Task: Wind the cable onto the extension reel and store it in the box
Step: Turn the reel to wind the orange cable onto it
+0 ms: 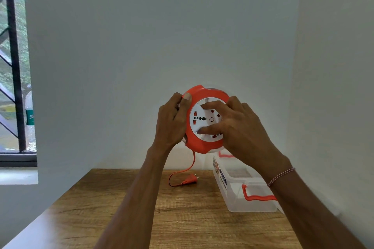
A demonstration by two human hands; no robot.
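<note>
We read little: white "S" on green label (30, 116) of bottle (30, 111) at window; sticker (220, 174) on clear box (251, 205) too blurred; reel (206, 119) face unlettered.

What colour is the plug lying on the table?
Orange, matching its cable; the plug shows clearly in the head view, lying on the wooden table.

A wooden surface (182, 218) with visible grain meets plain pale walls (141, 36) at a corner. At far left, a window (12, 66) with dark metal bars (15, 56) shows greenery outside (somewhat blurred).
</note>
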